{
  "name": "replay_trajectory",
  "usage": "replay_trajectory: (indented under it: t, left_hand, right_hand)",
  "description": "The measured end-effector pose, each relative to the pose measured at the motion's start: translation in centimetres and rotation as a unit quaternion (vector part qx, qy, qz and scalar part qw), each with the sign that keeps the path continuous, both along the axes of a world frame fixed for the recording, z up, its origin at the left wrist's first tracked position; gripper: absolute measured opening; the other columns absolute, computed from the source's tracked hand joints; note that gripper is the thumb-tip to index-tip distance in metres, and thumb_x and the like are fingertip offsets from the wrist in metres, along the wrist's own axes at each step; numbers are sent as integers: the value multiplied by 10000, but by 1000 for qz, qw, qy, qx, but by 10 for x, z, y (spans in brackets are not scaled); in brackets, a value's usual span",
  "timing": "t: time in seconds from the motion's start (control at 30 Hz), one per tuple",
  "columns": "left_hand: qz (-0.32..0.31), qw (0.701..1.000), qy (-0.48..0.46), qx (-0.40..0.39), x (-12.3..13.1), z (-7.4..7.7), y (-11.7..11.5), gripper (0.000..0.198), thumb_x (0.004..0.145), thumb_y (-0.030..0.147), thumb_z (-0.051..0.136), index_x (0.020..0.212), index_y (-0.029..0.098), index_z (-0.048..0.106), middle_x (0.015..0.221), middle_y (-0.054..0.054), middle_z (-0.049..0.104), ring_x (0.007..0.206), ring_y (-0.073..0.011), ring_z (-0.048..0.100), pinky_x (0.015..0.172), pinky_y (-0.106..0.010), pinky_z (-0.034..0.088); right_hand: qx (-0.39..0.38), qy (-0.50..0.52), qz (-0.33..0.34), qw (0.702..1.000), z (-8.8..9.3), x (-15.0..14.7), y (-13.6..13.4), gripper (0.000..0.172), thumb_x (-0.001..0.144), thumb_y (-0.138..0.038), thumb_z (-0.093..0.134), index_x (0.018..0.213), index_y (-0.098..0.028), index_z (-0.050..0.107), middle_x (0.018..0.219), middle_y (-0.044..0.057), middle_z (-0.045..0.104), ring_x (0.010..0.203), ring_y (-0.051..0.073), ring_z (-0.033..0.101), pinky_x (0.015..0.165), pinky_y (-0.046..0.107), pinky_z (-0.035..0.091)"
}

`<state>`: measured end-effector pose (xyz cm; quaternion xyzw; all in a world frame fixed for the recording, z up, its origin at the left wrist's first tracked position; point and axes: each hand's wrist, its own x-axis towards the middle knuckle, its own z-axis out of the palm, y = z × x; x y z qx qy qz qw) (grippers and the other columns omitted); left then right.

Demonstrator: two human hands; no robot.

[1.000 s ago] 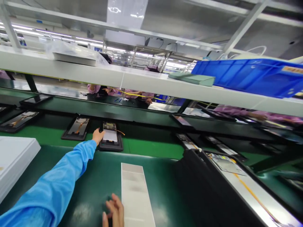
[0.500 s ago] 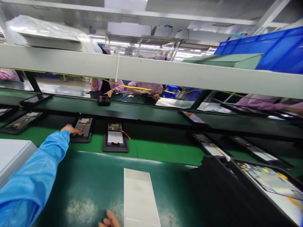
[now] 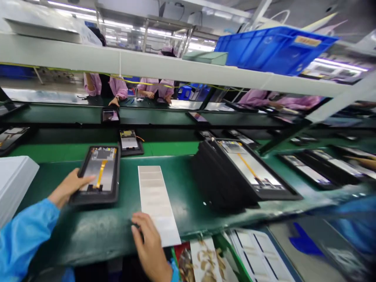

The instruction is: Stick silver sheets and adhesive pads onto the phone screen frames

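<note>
My left hand (image 3: 69,186) grips the left side of an opened tablet (image 3: 98,174), thumb on top and the other fingers mostly hidden at its edge. The tablet rests in a black tray, its silver inside and an orange ribbon cable facing up, above the near green bench. My right hand (image 3: 151,246) is at the bench's front edge, fingers bent and the thumb apart, with nothing visible in it. Just beyond its fingertips lies a long whitish label sheet (image 3: 155,199), which the hand partly overlaps.
Right of the sheet stands a stack of black trays (image 3: 221,176) with an opened tablet on top. Beyond runs a green conveyor (image 3: 173,148) carrying more tablets. A white box (image 3: 17,180) is at left, a bin of scraps (image 3: 202,260) below. People in pink sit opposite.
My left hand has brought the tablet from the conveyor back to the near bench. My right hand has come further into view beside the sheet. The view has swung right and down.
</note>
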<state>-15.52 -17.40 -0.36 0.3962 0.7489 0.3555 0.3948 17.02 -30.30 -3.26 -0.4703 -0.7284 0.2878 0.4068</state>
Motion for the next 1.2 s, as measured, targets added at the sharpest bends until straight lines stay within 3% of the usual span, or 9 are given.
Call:
replay_trajectory:
  t: [0.1,0.23,0.37,0.43,0.5,0.63,0.83,1.0,1.2]
  left_hand:
    - [-29,999,-12,-41,37,-27,-73,663,590,556,802,1050,141,565,947,-117,734,822,-279,709,708,-370,556]
    - [-81,983,167,-15,43,-39,-115,665,737,622,657,1170,126,560,1126,-180,672,1025,-339,653,857,-448,521]
    - [-136,896,410,104,50,-34,-125,515,888,546,514,1175,134,629,1246,-224,592,1162,-410,536,908,-554,464]
    - [-189,867,409,211,76,-33,-129,387,946,412,478,1190,158,635,1283,-195,594,1196,-357,531,954,-520,461]
    - [-289,832,365,301,114,-36,-131,322,974,271,436,1215,182,631,1318,-151,605,1257,-287,519,1030,-468,433]
    - [-431,763,344,336,177,-51,-135,416,950,154,454,1347,228,555,1436,-113,552,1387,-269,429,1146,-537,300]
    - [-453,755,358,309,186,-66,-137,388,940,197,523,1324,238,565,1428,-102,565,1384,-290,441,1178,-595,219]
    - [-447,760,358,309,185,-66,-138,394,936,204,539,1328,242,563,1423,-107,567,1387,-284,440,1184,-595,213]
    - [-448,759,362,305,186,-67,-140,387,958,217,507,1342,233,559,1443,-113,550,1396,-292,431,1181,-605,215]
  right_hand:
    - [-9,-33,-63,997,4,46,3,242,971,-229,469,1119,-219,661,1086,105,671,1010,225,653,859,362,561]
    - [-38,-96,-123,987,-5,98,18,244,943,-261,488,1069,-175,679,996,102,674,835,217,659,754,355,549]
    - [-57,-132,-101,984,-11,109,24,221,912,-203,500,1032,-165,681,973,91,667,829,208,654,772,350,532]
    - [-61,-140,-67,986,-14,99,21,207,902,-169,513,1024,-172,680,970,78,657,834,195,648,793,337,527]
    - [-65,-149,-36,986,-18,84,17,203,896,-141,528,1032,-181,673,986,68,643,838,181,643,813,323,523]
    - [-55,-198,-61,977,-28,61,10,215,884,-111,551,1058,-185,654,1024,78,613,855,189,630,836,335,519]
    - [-38,-222,-88,970,-32,55,9,194,852,-74,547,960,-191,658,961,69,603,879,211,612,843,362,520]
    - [3,-208,-91,974,-34,51,0,330,876,-68,497,1139,-188,654,1113,109,590,1009,231,595,902,395,517]
    - [18,-182,-82,980,-29,49,-4,164,900,-120,511,939,-201,649,979,80,627,965,236,578,877,395,492]
